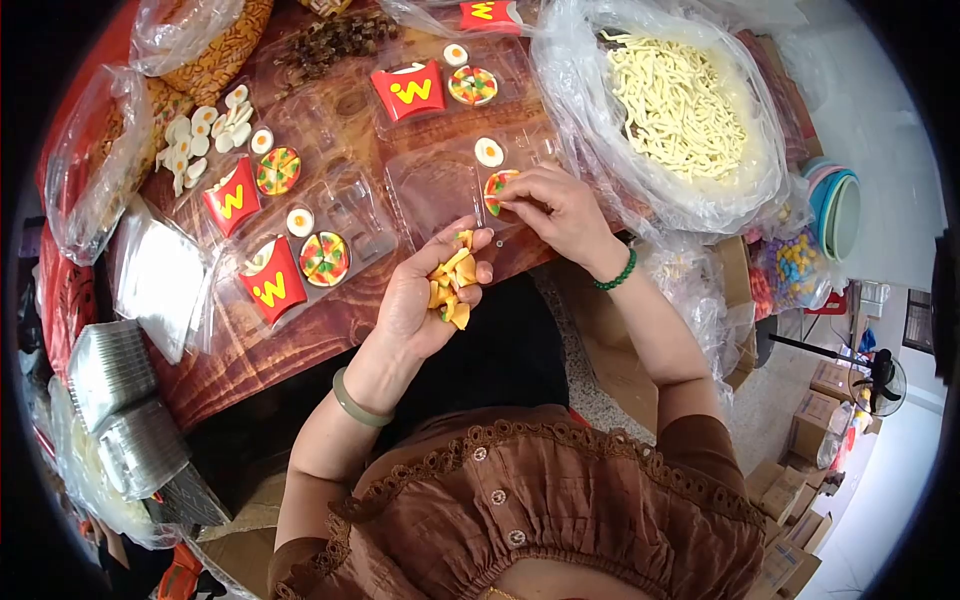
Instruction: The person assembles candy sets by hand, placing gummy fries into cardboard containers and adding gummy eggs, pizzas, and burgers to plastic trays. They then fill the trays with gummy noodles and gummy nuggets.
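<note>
One wood-grained table point(212, 385), cardboard boxes point(808, 437) beyond
</note>
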Demonstrator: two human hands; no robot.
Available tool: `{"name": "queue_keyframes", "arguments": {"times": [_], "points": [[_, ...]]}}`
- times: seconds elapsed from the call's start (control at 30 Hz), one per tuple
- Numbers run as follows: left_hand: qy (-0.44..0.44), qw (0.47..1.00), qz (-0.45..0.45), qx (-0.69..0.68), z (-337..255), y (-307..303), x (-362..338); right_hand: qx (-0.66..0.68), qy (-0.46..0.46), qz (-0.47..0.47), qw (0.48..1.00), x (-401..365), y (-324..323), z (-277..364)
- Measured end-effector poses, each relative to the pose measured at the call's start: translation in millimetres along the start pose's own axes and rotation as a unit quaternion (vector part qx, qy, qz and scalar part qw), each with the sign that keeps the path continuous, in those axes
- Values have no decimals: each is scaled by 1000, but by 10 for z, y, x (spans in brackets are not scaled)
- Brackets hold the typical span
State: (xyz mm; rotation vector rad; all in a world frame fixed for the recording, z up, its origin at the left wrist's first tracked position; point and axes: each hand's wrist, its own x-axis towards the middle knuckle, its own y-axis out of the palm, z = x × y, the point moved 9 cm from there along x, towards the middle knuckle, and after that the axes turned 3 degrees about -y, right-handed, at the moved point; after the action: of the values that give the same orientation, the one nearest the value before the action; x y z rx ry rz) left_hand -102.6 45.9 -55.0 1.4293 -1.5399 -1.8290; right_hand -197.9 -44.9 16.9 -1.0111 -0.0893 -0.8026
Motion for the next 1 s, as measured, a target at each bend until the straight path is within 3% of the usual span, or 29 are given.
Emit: {"name": "queue_keyframes", "arguments": {"times": [0.07,0.17,0.27,0.3,0.37,0.43,0.6,0.73,0.8,1.0], "points": [[2,1000,9,-5,-17,24,5,31,131,-27,991,-34,21,-206],[8,1000,-1,10,-39,83,-6,141,184,-45,972,-17,-41,-191],[28,998,-4,59,-45,117,35,262,175,-36,949,-19,-64,-37],[29,997,-1,69,-31,118,67,260,178,-36,948,-1,-113,24],[26,996,4,81,16,156,105,210,183,62,959,55,-61,181],[22,995,9,94,52,217,113,205,201,73,955,20,-42,167],[3,995,8,98,132,153,150,384,276,54,879,-108,114,98],[-12,996,29,79,140,191,110,349,268,47,897,-193,85,-37],[-25,999,38,25,138,137,70,311,266,-53,911,-198,-105,-148],[-39,996,31,-80,109,67,55,185,315,-73,928,-332,29,-218]]}}
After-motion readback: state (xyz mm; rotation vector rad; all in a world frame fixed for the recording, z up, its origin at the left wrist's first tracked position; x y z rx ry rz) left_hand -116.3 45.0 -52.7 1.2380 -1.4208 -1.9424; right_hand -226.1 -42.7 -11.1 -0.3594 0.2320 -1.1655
